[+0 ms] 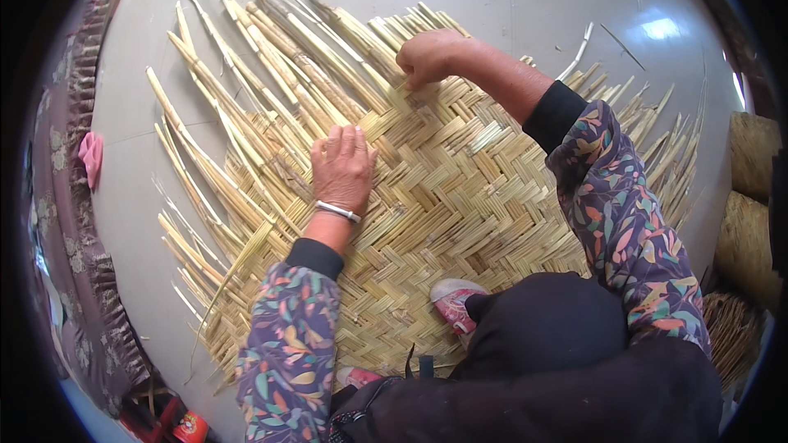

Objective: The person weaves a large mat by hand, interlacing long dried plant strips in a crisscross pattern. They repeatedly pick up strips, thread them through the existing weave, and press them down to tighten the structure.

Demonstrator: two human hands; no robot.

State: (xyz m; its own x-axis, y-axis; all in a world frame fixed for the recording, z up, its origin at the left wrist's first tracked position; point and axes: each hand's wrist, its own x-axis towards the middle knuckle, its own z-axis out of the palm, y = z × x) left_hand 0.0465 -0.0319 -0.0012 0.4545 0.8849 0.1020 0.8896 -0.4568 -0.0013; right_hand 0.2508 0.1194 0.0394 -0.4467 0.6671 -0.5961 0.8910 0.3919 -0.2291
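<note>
A woven reed mat (476,189) with a zigzag pattern lies on the floor under me. Long loose reed stalks (263,57) fan out from its far and left edges. My left hand (343,171) lies flat on the weave near the left edge, fingers stretched forward over the stalk bases. At the far edge my right hand (431,57) is curled, its fingers closed over the reeds and slightly blurred. What it grips is hidden beneath the fingers.
My shoe (455,302) stands on the mat. Rolled yellowish bundles (751,197) stand at the right, above a brush-like bundle (730,336). A ruffled cloth cover (78,221) hangs at the left, with a pink cloth (90,159) beside it. Reed scraps (579,49) lie on the grey floor.
</note>
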